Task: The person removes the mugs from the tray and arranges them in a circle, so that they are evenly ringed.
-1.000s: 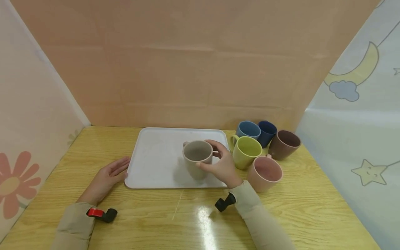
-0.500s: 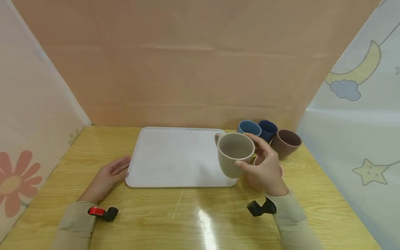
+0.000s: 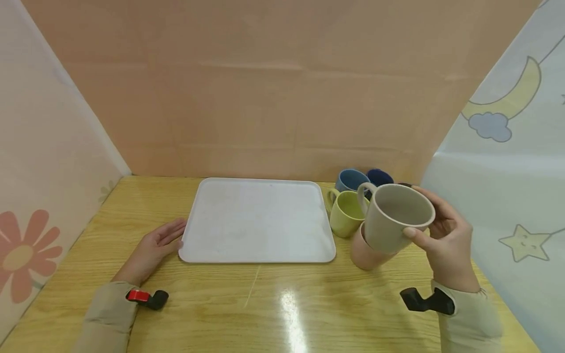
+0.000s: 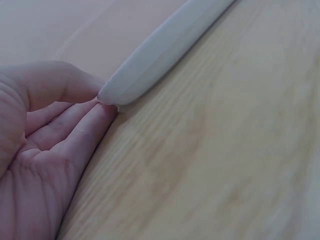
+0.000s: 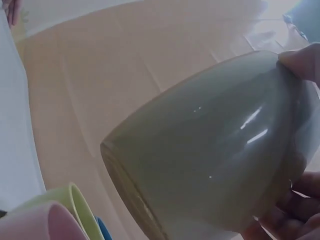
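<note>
My right hand point(image 3: 451, 240) grips a grey-beige mug point(image 3: 388, 230) by its rim and side, thumb on the near side and fingers on the far side. The mug is in the air, tilted, its handle pointing left, over a pink mug point(image 3: 366, 257) that it partly hides. In the right wrist view the mug's outer wall and base point(image 5: 200, 150) fill much of the picture. At the left edge of a white tray point(image 3: 260, 220), my left hand point(image 3: 150, 252) pinches the rim between thumb and fingertips, as the left wrist view shows.
Right of the tray stand a yellow-green mug point(image 3: 346, 215), a light blue mug point(image 3: 351, 180) and a dark blue mug point(image 3: 379, 176). A dark brown mug point(image 3: 404, 185) is nearly hidden behind the held one. Walls enclose the wooden table point(image 3: 212, 304) at the back and sides.
My right hand has lifted the grey-beige mug off the tray and carried it right, over the pink mug, tilting it. The left hand stays at the tray's edge.
</note>
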Demonstrator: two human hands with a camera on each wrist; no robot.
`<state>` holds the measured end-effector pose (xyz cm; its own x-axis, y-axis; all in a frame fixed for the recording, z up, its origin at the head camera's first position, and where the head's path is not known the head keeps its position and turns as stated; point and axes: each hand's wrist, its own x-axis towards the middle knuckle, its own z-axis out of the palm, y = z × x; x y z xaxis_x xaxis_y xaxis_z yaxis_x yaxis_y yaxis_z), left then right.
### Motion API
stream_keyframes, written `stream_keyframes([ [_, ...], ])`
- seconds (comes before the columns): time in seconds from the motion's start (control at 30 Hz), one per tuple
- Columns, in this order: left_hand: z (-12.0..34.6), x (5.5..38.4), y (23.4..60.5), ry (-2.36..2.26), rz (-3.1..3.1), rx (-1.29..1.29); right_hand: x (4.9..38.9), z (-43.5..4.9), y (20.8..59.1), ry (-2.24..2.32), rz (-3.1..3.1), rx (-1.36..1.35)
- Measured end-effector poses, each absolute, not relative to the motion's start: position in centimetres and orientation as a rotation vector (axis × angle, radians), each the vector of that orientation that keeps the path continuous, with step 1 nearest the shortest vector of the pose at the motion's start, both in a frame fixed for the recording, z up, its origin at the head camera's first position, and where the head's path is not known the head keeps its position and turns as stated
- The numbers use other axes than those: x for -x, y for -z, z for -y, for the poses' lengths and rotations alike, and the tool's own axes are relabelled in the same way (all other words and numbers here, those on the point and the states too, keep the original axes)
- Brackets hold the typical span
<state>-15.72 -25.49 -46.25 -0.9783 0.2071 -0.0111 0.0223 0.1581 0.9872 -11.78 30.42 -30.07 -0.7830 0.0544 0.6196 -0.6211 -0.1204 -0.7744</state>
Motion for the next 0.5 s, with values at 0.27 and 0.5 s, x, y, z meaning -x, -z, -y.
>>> stream_keyframes([
  [0.27,25.5,15.7,46.2,-1.935,-2.276,-0.237,10.5,-34.4,30.1,-2.152,1.433,-0.632],
  [0.5,25.4,15.7,46.1,-1.93,-2.288,-0.227,9.8,-37.9,30.6,-2.111,1.523,-0.711],
])
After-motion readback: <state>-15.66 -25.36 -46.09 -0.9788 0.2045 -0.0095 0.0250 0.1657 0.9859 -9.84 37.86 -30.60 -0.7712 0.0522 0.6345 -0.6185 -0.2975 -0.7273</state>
